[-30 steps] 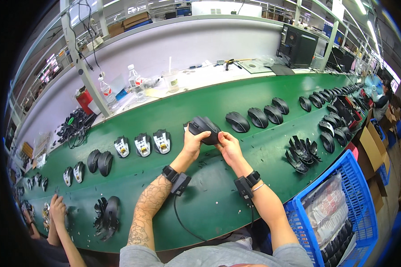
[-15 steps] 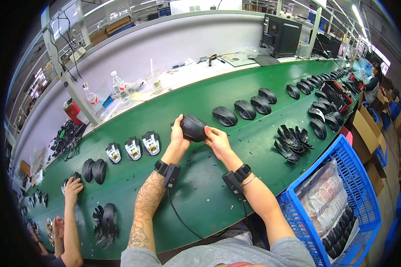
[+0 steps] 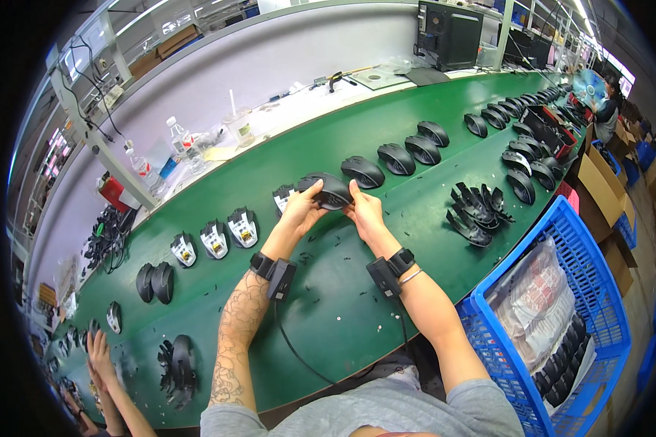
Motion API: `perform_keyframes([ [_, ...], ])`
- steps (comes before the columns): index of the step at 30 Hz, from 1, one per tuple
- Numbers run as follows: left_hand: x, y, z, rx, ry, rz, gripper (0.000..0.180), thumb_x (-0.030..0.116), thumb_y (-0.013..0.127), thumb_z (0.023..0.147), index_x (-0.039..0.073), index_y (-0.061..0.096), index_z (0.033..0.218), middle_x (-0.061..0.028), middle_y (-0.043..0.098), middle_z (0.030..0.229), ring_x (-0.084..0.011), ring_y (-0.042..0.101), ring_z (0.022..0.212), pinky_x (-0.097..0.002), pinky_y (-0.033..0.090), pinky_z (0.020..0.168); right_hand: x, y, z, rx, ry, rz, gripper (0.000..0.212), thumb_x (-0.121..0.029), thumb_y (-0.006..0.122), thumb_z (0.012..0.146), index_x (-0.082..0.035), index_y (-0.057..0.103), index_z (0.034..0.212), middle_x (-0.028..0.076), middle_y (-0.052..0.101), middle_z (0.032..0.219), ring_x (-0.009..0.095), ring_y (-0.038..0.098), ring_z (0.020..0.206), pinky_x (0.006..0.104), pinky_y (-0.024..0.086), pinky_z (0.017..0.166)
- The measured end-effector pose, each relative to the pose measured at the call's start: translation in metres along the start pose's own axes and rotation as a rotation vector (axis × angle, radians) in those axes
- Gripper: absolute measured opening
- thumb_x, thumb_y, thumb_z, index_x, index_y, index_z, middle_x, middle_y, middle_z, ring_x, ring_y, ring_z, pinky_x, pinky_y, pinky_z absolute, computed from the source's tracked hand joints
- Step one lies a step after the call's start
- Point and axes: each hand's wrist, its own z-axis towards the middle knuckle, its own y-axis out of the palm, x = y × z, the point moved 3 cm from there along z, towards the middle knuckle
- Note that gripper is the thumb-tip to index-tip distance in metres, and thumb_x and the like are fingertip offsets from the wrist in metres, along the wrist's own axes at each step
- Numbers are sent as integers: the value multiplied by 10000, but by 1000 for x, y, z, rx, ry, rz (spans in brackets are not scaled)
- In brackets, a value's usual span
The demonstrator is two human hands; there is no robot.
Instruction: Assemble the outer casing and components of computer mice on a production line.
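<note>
Both my hands hold a black computer mouse point(image 3: 326, 191) above the green table. My left hand point(image 3: 301, 211) grips its left end, with the thumb on top. At the other end, my right hand point(image 3: 365, 212) has its fingers closed on the near edge. Just behind my left fingers sits a mouse base without its top cover point(image 3: 282, 195), partly hidden. To the left stand several similar open mouse bases point(image 3: 242, 228) with white insides. Closest on the right is a finished-looking black mouse point(image 3: 362, 172), first in a row of several.
A pile of black cover parts point(image 3: 479, 215) lies at right, and another point(image 3: 178, 371) at lower left. A blue crate point(image 3: 481, 309) with bagged parts stands by the table edge. A co-worker's hands point(image 3: 100, 357) work at far left. Bottles point(image 3: 185, 146) stand behind the table.
My hands have carried the mouse slightly right and away from me, uncovering the open base behind my left hand. The co-worker's hand has left a mouse at the left.
</note>
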Motion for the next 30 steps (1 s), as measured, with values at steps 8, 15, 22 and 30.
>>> perform_keyframes([
  [8, -3, 9, 34, 147, -75, -45, 250, 149, 463, 933, -20, 448, 1117, -206, 510, 1137, -331, 542, 1045, -515, 477, 892, -27, -11, 2, 412, -691, -561, 195, -165, 502, 914, -3, 609, 926, 79, 620, 849, 154, 605, 727, 286, 492, 598],
  [15, 5, -59, 76, 216, 151, 736, 464, 129, 572, 862, -96, 375, 1217, -230, 462, 1226, -343, 511, 1091, -483, 449, 893, -37, 18, -21, 317, -1018, -1023, 169, -27, 520, 791, -32, 589, 945, 123, 568, 1007, 305, 486, 978, 386, 418, 839],
  [22, 5, 84, 13, 308, 1068, 1711, 574, 48, 638, 626, 15, 491, 1181, -270, 332, 1312, -399, 343, 1225, -497, 290, 1002, -10, 8, -9, -63, -970, -1386, 315, -57, 537, 793, -54, 558, 1107, 111, 545, 1155, 332, 413, 1178, 405, 415, 913],
  [30, -102, 202, 16, -1079, 1226, 1481, 206, -23, 625, 604, 46, 625, 798, -145, 626, 902, -320, 608, 865, -401, 513, 701, 7, 3, 20, -143, -1096, -1426, 401, -102, 633, 735, -58, 580, 1130, 131, 569, 1166, 334, 463, 1106, 427, 339, 976],
])
